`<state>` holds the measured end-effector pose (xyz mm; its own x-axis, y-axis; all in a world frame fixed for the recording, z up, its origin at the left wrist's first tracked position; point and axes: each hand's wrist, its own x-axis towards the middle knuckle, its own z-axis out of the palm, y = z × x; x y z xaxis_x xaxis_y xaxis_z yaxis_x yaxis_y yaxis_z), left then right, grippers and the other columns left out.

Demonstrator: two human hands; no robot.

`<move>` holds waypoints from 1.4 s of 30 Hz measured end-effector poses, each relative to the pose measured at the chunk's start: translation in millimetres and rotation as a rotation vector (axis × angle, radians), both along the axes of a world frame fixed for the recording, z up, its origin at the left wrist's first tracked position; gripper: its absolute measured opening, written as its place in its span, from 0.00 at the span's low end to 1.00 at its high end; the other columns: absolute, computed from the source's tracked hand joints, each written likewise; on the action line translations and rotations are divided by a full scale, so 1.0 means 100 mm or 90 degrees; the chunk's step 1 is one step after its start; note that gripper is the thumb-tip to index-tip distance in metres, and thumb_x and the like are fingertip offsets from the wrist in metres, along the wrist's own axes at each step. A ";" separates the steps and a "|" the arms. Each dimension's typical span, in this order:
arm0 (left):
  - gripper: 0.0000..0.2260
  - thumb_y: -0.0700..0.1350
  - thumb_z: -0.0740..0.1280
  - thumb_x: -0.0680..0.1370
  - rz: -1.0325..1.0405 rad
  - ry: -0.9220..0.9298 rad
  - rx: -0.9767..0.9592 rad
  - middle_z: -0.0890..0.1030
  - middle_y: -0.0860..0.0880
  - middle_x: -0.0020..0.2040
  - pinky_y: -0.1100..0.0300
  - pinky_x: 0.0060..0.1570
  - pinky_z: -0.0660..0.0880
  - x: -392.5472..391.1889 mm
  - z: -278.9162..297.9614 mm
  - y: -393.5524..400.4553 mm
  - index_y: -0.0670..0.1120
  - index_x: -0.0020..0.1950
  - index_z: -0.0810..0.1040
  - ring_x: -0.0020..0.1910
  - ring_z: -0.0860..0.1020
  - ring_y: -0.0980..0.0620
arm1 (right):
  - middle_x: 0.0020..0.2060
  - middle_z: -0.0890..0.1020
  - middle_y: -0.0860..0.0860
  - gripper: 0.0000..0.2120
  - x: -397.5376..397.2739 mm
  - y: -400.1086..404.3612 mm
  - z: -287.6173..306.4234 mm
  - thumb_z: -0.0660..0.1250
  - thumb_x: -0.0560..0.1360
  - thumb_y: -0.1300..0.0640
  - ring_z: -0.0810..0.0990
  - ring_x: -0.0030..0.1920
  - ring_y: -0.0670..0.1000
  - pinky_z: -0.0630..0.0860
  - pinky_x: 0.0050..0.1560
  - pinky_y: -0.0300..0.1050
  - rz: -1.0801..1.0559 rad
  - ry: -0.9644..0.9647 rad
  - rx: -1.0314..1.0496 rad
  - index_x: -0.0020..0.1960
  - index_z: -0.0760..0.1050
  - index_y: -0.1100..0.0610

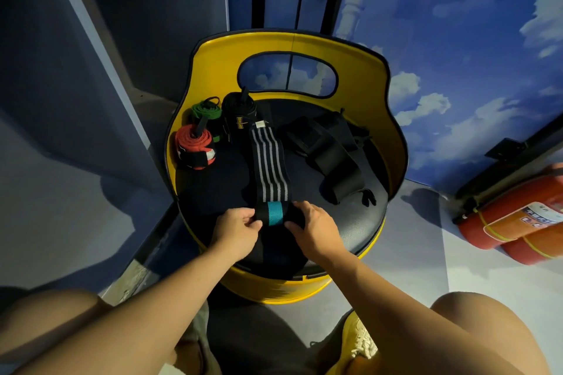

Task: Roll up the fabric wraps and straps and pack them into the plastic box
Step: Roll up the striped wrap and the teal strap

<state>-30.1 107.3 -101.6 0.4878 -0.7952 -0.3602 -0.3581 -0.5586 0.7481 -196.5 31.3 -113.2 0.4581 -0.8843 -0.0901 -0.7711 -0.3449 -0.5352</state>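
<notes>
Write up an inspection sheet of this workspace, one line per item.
Surface: black padded seat of a yellow barrel chair, holding everything.
Job's things: striped wrap lies flat, its near end being rolled, teal band on top; red roll, green roll and black roll finished at back left; loose black straps at right, unrolled. Plastic box: nothing seen.
Clutter: nothing seen.
Grippers: left hand and right hand both pinch the rolled end.
Cables: nothing seen.
Surroundings: cloud-painted wall; red fire extinguishers on the floor at right; the person's knees in the foreground.
</notes>
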 end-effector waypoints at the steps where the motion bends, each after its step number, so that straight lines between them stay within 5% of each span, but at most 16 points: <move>1: 0.16 0.44 0.69 0.81 -0.015 -0.028 0.005 0.82 0.47 0.64 0.58 0.60 0.75 0.03 0.01 -0.03 0.45 0.69 0.78 0.62 0.79 0.49 | 0.56 0.81 0.53 0.20 0.01 -0.04 0.01 0.68 0.78 0.47 0.78 0.56 0.56 0.75 0.56 0.51 0.009 0.006 0.003 0.67 0.74 0.54; 7: 0.12 0.51 0.64 0.83 -0.007 -0.101 0.014 0.81 0.49 0.51 0.60 0.45 0.70 0.10 0.05 -0.22 0.45 0.57 0.84 0.47 0.75 0.52 | 0.51 0.77 0.55 0.20 0.07 -0.27 -0.04 0.63 0.81 0.43 0.76 0.53 0.55 0.71 0.51 0.46 0.004 -0.010 0.008 0.61 0.79 0.58; 13: 0.12 0.49 0.68 0.81 0.138 -0.004 -0.046 0.80 0.47 0.60 0.61 0.50 0.72 0.07 0.02 -0.40 0.46 0.63 0.80 0.54 0.77 0.52 | 0.42 0.80 0.49 0.17 0.22 -0.33 -0.03 0.69 0.78 0.44 0.78 0.42 0.47 0.69 0.41 0.36 -0.128 -0.150 0.074 0.54 0.81 0.59; 19: 0.14 0.48 0.67 0.82 0.162 0.065 -0.088 0.81 0.48 0.60 0.65 0.48 0.74 -0.03 0.04 -0.34 0.45 0.66 0.79 0.56 0.79 0.53 | 0.50 0.83 0.53 0.17 0.26 -0.24 -0.05 0.69 0.79 0.47 0.80 0.51 0.51 0.66 0.44 0.34 -0.165 -0.198 0.064 0.60 0.76 0.59; 24: 0.19 0.39 0.68 0.81 0.120 0.086 -0.058 0.76 0.46 0.70 0.60 0.60 0.71 -0.13 0.01 -0.20 0.47 0.71 0.74 0.68 0.75 0.48 | 0.56 0.82 0.56 0.16 0.26 -0.14 0.01 0.67 0.80 0.53 0.81 0.55 0.55 0.70 0.47 0.37 -0.176 -0.201 0.132 0.65 0.72 0.58; 33: 0.17 0.43 0.68 0.81 0.079 0.009 -0.039 0.79 0.45 0.65 0.62 0.54 0.72 -0.13 0.01 0.01 0.45 0.70 0.77 0.63 0.78 0.47 | 0.56 0.82 0.54 0.18 0.05 -0.07 0.07 0.68 0.80 0.55 0.77 0.50 0.47 0.69 0.46 0.33 -0.076 -0.133 0.138 0.68 0.73 0.57; 39: 0.16 0.48 0.67 0.82 0.065 -0.019 -0.019 0.80 0.45 0.63 0.61 0.53 0.71 -0.02 0.07 -0.14 0.44 0.67 0.78 0.61 0.79 0.48 | 0.52 0.84 0.54 0.15 0.10 -0.23 0.11 0.66 0.81 0.48 0.82 0.52 0.53 0.78 0.53 0.48 -0.033 -0.116 0.115 0.61 0.77 0.57; 42: 0.15 0.49 0.66 0.82 0.068 -0.018 0.003 0.80 0.45 0.63 0.60 0.53 0.72 0.04 0.10 -0.23 0.44 0.67 0.78 0.60 0.78 0.48 | 0.50 0.83 0.53 0.15 0.16 -0.30 0.11 0.65 0.81 0.46 0.81 0.50 0.52 0.76 0.48 0.44 -0.037 -0.106 0.112 0.58 0.78 0.58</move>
<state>-25.9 84.2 -91.6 0.5802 -0.7362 -0.3484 -0.3168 -0.5981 0.7362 -180.9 1.0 -102.7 0.4281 -0.8871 -0.1728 -0.6827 -0.1921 -0.7050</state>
